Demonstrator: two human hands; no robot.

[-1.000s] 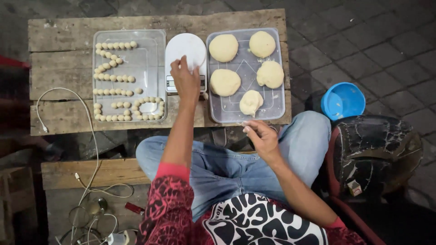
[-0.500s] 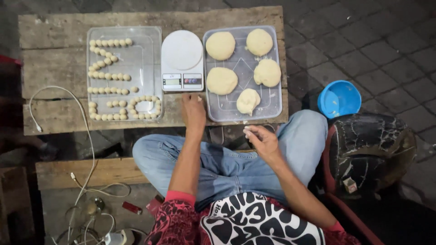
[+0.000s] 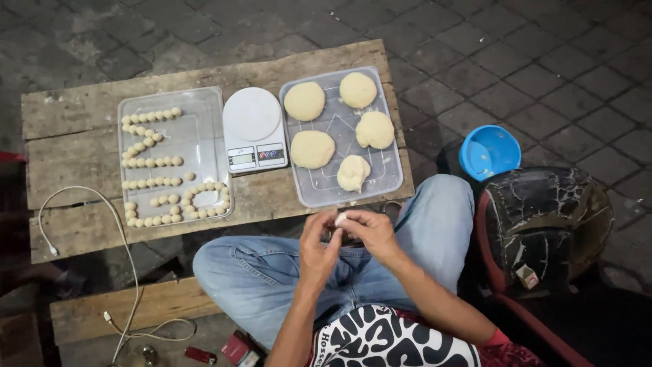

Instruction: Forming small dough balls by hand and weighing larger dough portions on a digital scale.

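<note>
Both hands meet above my lap, just in front of the wooden table [image 3: 81,115]. My left hand [image 3: 318,248] and my right hand [image 3: 370,233] pinch a small pale piece of dough [image 3: 341,219] between their fingertips. On the table, a clear tray [image 3: 390,180] holds several large dough rounds [image 3: 312,149]. A white kitchen scale [image 3: 254,129] stands in the middle. Left of it, a second clear tray [image 3: 204,126] carries rows of small dough balls [image 3: 152,162].
A blue plastic bowl [image 3: 489,151] sits on the paved ground at the right, beside a cracked black seat [image 3: 543,224]. A white cable [image 3: 81,217] trails off the table's left end over a low wooden plank [image 3: 115,309].
My left hand has drawn back from the scale and table edge to my lap. It now meets my right hand on the small dough piece.
</note>
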